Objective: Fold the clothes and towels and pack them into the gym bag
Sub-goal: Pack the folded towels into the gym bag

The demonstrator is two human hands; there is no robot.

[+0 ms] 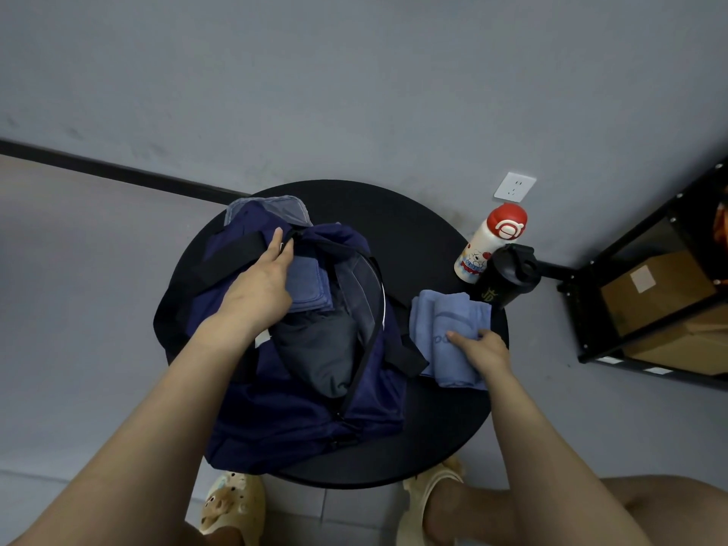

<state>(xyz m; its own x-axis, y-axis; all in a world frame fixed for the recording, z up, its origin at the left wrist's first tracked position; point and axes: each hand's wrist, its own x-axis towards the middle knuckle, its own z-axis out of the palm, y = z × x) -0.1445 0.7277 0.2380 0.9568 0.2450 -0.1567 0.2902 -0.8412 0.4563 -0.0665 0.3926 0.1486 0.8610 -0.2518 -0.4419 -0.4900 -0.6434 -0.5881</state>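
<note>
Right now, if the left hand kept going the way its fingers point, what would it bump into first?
Probably the bag's black strap. The left hand points up and away over the bag, and its fingertips already look to be at the strap, though depth is hard to judge.

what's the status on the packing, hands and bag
Left hand holds gym bag open at the rim. Right hand grips folded blue towel on table. Nothing blocking the opening.
</note>
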